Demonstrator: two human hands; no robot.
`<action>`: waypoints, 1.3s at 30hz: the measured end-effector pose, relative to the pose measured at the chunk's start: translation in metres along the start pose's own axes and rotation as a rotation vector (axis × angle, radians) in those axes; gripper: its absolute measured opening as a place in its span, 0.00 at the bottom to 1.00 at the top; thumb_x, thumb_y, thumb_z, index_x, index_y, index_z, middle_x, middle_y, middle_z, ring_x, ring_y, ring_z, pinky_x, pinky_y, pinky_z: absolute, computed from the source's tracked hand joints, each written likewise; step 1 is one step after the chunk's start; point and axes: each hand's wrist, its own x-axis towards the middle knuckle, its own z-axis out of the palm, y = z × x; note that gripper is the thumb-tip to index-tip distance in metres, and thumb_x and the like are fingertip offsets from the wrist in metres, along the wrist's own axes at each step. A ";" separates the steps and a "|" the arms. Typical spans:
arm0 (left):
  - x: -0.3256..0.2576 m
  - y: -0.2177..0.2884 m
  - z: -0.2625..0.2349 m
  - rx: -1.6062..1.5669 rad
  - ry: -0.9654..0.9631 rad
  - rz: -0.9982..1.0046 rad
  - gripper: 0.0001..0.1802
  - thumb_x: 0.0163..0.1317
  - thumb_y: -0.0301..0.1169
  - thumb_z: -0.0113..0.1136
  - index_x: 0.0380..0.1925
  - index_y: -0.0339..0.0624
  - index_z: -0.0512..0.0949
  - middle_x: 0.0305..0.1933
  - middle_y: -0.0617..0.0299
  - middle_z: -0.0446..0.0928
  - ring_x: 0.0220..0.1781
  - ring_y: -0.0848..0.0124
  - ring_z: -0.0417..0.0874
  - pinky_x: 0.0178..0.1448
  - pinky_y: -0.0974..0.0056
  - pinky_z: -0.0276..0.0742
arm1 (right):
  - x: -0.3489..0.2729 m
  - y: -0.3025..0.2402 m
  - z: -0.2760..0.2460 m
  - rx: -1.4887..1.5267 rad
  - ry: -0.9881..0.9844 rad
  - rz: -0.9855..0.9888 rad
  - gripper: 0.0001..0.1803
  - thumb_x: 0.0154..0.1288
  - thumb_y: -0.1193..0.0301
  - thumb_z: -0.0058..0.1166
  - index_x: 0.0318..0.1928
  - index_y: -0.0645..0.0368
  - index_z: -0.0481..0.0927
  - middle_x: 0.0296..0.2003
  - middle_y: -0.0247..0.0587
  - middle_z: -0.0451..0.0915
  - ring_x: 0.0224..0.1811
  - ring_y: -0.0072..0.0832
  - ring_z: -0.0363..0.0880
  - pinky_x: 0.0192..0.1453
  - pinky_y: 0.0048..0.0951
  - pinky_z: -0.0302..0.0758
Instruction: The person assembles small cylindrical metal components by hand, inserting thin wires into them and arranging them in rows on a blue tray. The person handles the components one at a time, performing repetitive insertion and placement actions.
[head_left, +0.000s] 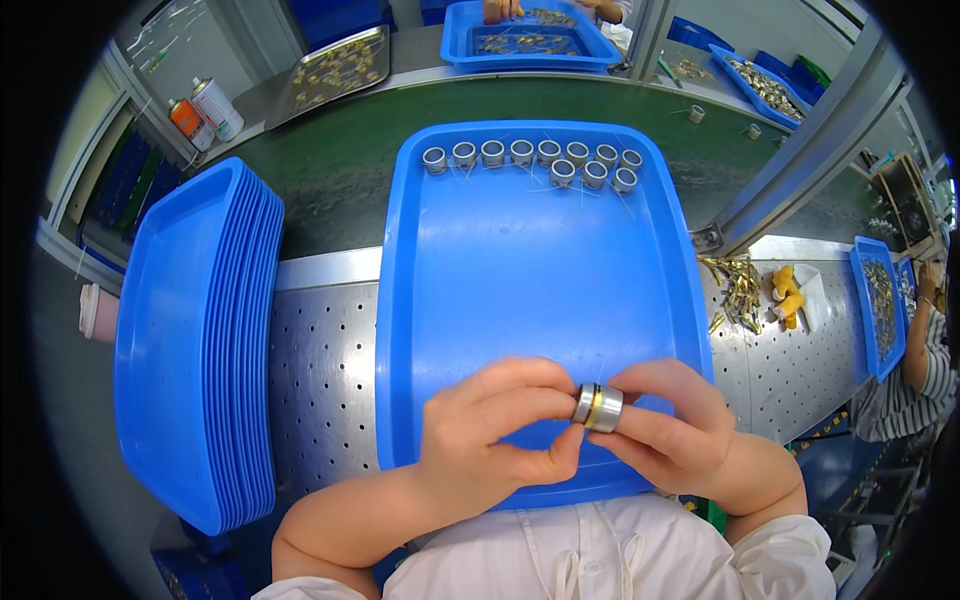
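Both hands meet above the near rim of the big blue plastic tray (400, 300): left hand (495, 425) and right hand (670, 425) pinch the short silver metal ring with its yellow band (597, 407) between fingertips, axis lying left-right.

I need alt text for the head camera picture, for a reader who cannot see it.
Both hands, left hand and right hand, hold one small silver metal ring with a yellow band over a large blue plastic tray. A row of similar silver rings stands at the tray's far edge, and a stack of blue trays lies to the left.
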 end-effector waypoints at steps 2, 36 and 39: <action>-0.001 -0.002 0.000 -0.060 -0.011 -0.063 0.11 0.39 0.21 0.68 0.26 0.40 0.79 0.33 0.61 0.79 0.27 0.71 0.80 0.29 0.70 0.76 | 0.000 0.002 0.001 -0.033 0.006 -0.049 0.17 0.42 0.76 0.69 0.36 0.66 0.81 0.36 0.47 0.77 0.28 0.32 0.77 0.28 0.26 0.74; -0.004 0.000 -0.001 0.073 -0.007 0.051 0.12 0.35 0.22 0.69 0.25 0.38 0.81 0.32 0.58 0.79 0.28 0.69 0.80 0.31 0.70 0.77 | 0.001 -0.003 0.001 0.123 -0.013 0.143 0.15 0.44 0.78 0.68 0.36 0.62 0.82 0.38 0.43 0.77 0.29 0.29 0.78 0.31 0.24 0.77; -0.002 -0.002 0.000 0.080 0.017 0.103 0.12 0.36 0.22 0.68 0.26 0.39 0.80 0.32 0.59 0.78 0.27 0.69 0.80 0.31 0.70 0.77 | 0.001 -0.003 0.000 0.201 -0.002 0.222 0.14 0.44 0.79 0.68 0.36 0.62 0.82 0.38 0.43 0.77 0.30 0.29 0.79 0.31 0.23 0.77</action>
